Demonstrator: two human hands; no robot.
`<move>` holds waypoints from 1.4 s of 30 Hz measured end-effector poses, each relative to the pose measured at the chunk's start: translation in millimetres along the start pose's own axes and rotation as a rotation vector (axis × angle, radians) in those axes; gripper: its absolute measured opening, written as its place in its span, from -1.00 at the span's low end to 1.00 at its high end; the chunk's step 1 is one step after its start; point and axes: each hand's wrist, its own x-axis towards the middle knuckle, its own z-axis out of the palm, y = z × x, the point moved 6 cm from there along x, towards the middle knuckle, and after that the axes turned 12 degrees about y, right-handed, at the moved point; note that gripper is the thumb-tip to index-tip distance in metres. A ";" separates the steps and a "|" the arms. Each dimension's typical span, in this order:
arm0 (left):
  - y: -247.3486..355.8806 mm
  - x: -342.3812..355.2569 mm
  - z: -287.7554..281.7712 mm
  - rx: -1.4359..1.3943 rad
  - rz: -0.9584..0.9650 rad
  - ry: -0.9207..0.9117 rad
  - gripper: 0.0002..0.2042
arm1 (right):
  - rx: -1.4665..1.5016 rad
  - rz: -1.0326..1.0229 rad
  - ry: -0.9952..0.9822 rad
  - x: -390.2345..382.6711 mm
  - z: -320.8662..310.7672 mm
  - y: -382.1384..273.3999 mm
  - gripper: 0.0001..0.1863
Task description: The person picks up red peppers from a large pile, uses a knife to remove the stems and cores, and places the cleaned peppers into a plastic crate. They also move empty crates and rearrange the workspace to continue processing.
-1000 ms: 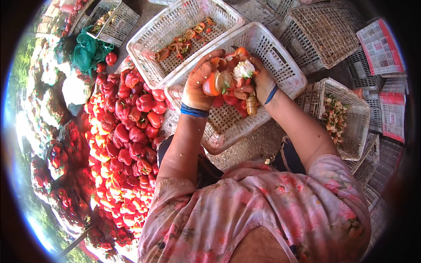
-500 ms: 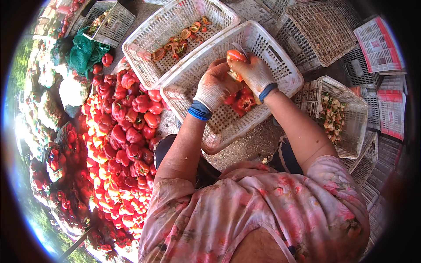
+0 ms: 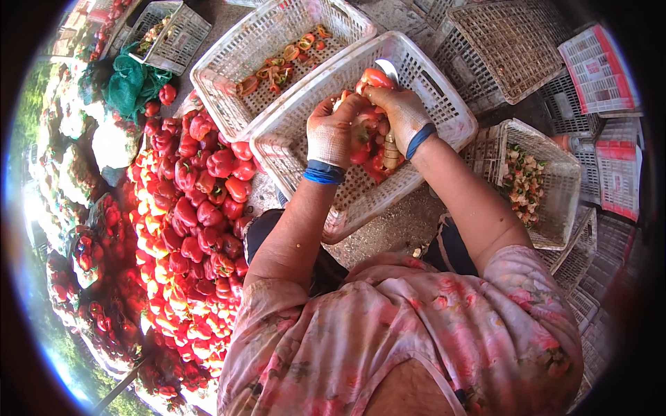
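Both my hands wear whitish, stained gloves with blue bands at the wrists, and they work above a white plastic crate (image 3: pixel 444 90). My left hand (image 3: pixel 331 130) is closed around a piece of red bell pepper, mostly hidden by the fingers. In my right hand (image 3: pixel 406 114) is a knife with a wooden handle (image 3: pixel 392 149); its bright blade (image 3: pixel 386 68) sticks out beyond the fingers. The same hand also grips a red pepper piece (image 3: pixel 375 78) beside the blade. Below the hands, cut red peppers (image 3: pixel 374 166) lie in the crate.
A large heap of red bell peppers (image 3: pixel 201 222) lies to the left. Behind the near crate, another white crate (image 3: pixel 229 66) holds pepper scraps. At right stands a crate (image 3: pixel 565 187) with pale cores, near stacked crates (image 3: pixel 510 52). A green net (image 3: pixel 132 87) lies far left.
My hands have drawn slightly apart, with a pepper piece in each. The right hand has turned, and the knife's handle and more of its blade now show.
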 end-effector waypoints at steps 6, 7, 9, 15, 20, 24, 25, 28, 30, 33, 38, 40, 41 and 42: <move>8.7 4.5 -2.7 -0.102 -0.044 -0.074 -0.61 | 0.159 0.017 -0.163 3.0 -3.9 -5.5 -0.64; 10.2 4.2 -0.6 -0.096 -0.028 -0.104 -0.62 | 0.047 -0.059 -0.123 5.1 -8.7 -11.7 -0.63; 11.0 4.8 1.8 -0.083 0.004 -0.162 -0.64 | -0.176 -0.210 -0.041 3.9 -17.5 -28.5 -0.60; 12.9 1.2 6.1 0.106 0.101 -0.133 -0.56 | -0.446 -0.866 0.265 -16.1 -35.2 -67.6 -0.61; 13.4 -1.9 5.0 0.224 0.232 -0.106 -0.58 | -0.318 -1.079 0.328 -35.5 -32.5 -75.5 -0.71; 9.9 4.3 5.5 0.093 0.171 -0.038 -0.59 | 0.036 -0.996 0.164 -36.7 -27.1 -62.1 -0.66; 7.7 5.4 7.3 0.071 0.170 -0.033 -0.61 | 0.104 -0.926 0.087 -37.9 -22.7 -55.0 -0.64; 2.8 3.6 13.0 0.015 0.172 0.000 -0.67 | -0.326 -0.785 0.071 -31.4 -10.7 -40.2 -0.56; -5.7 -6.4 12.9 0.079 0.132 -0.036 -0.70 | -0.339 -0.641 0.053 -23.4 -10.9 -30.5 -0.54; -8.5 -9.1 6.5 0.108 0.073 -0.064 -0.72 | -0.229 -0.379 -0.039 -21.3 -1.0 -34.9 -0.59; -5.9 -2.3 16.2 0.173 0.192 -0.199 -0.72 | 0.046 -0.181 -0.248 -12.2 -7.0 -21.1 -0.71; -3.4 -18.0 25.2 0.023 0.122 -0.324 -0.75 | 0.086 -0.074 -0.293 -16.9 -8.0 -19.7 -0.74; -2.5 -19.9 24.4 -0.045 0.135 -0.359 -0.75 | 0.075 0.002 -0.314 -18.9 -5.0 -17.8 -0.76; 4.0 -24.5 21.6 0.110 0.255 -0.319 -0.77 | 0.023 0.003 -0.286 -18.6 -3.4 -14.6 -0.73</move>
